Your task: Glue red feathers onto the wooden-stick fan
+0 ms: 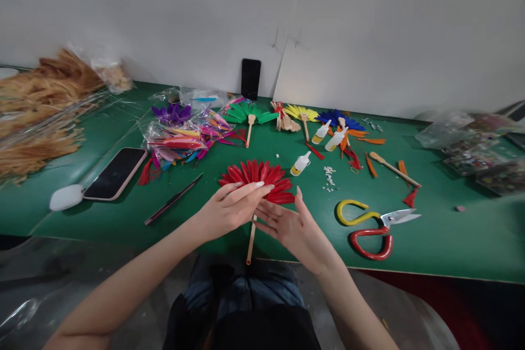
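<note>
A red feather fan [250, 171] lies flat on the table in front of me, its pale wooden handle [251, 243] pointing toward my body. Across the base of the feathers reaches my left hand [233, 209], open with its fingers stretched out. My right hand [292, 224] is open too, palm turned up, fingertips close to the top of the handle and partly under the left hand. The hands overlap there, hiding the join of feathers and handle; whether either touches the fan I cannot tell. Nothing shows gripped in either hand.
Just behind the fan stands a small white bottle [301, 164]. Scissors [383, 221] with yellow and red handles lie at right, near white beads [328, 178]. Tweezers [174, 199] and a phone [117, 174] are at left. Green [238, 112], yellow [301, 112] and blue [333, 117] fans lie behind.
</note>
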Tool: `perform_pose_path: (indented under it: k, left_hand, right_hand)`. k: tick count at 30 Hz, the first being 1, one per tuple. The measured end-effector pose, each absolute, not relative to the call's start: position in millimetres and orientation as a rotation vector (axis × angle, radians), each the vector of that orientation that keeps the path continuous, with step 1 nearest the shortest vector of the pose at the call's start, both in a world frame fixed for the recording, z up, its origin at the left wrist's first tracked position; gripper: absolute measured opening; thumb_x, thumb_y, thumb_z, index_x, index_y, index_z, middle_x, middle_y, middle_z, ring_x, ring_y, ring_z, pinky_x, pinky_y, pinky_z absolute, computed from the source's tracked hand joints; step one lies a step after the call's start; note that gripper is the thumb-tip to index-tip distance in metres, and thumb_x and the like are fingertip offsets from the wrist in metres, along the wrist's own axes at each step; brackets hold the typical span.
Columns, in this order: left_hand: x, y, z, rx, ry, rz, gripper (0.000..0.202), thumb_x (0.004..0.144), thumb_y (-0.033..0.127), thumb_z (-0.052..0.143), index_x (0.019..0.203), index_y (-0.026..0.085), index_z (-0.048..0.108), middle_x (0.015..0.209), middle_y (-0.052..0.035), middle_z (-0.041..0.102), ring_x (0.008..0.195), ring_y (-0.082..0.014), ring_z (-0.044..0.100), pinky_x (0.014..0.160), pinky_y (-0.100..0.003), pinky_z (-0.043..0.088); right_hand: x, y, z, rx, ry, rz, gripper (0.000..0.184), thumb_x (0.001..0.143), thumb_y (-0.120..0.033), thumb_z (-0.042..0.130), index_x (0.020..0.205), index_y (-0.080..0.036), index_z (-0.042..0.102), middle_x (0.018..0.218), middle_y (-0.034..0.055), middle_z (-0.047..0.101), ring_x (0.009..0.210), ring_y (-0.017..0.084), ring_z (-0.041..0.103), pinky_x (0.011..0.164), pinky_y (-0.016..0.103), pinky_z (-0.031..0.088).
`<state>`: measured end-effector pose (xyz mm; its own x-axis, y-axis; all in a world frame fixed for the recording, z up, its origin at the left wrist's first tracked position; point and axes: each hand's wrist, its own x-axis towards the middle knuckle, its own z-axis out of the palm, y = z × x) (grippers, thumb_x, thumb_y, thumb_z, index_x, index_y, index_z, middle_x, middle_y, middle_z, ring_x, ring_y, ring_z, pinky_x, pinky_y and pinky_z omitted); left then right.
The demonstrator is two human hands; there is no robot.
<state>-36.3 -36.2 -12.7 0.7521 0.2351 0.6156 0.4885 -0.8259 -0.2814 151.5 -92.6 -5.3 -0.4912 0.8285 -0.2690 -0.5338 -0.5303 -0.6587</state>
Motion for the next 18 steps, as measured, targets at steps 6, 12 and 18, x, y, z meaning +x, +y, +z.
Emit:
perform_pose_path:
  k: [6,12,18]
  left_hand:
    - [-46,-36,-2,-2.525,-0.906,-1.059,0.019,0.083,0.016,0.061,0.099,0.025,0.067,0.114,-0.0006,0.067,0.109,-0.0204,0.055,0.094,-0.037,0.039]
    - [-64,-43,-4,-2.663,-1.246,-1.194,0.019,0.088,0.015,0.054,0.098,0.023,0.068,0.115,-0.0059,0.064,0.113,-0.0232,0.052,0.097,-0.044,0.039]
    - [-99,-61,-4,-3.112,-1.483,-1.042,0.024,0.094,0.018,0.043,0.105,0.024,0.063,0.106,-0.0018,0.068,0.099,-0.0131,0.063,0.083,-0.023,0.051]
  right_hand:
    - [156,-94,-2,-0.745,-0.638,2.071,0.077,0.085,-0.073,0.026,0.121,-0.014,0.061,0.140,0.0136,0.047,0.134,0.025,0.036,0.111,0.042,0.025]
    - [159,-93,-4,-0.723,-0.680,2.096,0.075,0.086,-0.071,0.026,0.123,-0.015,0.060,0.139,0.0134,0.048,0.132,0.025,0.040,0.110,0.043,0.025]
    - [164,-94,-4,-0.789,-0.835,1.979,0.055,0.091,-0.058,0.036,0.112,-0.017,0.067,0.123,0.0112,0.063,0.117,0.026,0.056,0.107,0.047,0.031]
